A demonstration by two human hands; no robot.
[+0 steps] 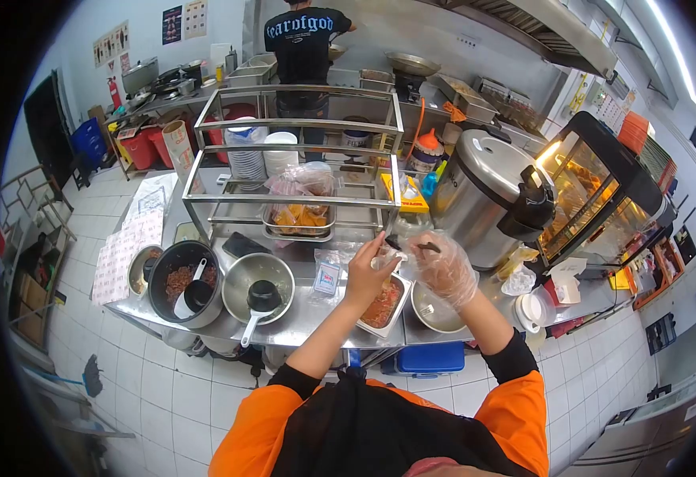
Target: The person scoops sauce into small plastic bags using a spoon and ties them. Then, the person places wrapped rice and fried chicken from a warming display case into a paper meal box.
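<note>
My bare left hand (368,272) is over the steel counter, its fingers stretched and apart; some clear film seems to lie by its fingertips. Just to the right is my right hand (448,269) in a clear plastic glove, fingers curled together around something small and dark that I cannot make out. Below my hands sits a rectangular metal tray (386,306) of reddish chopped food. Beside it, under my right wrist, is a steel bowl (435,316). A small white-and-blue packet (327,277) lies left of my left hand.
Left on the counter stand a steel bowl (238,277) with a black measuring scoop (264,298) and a dark pot (205,306) of minced food. A steel rack (300,203) rises ahead. A large cooker (475,187) and a heated display case (594,191) stand right. Another person works behind.
</note>
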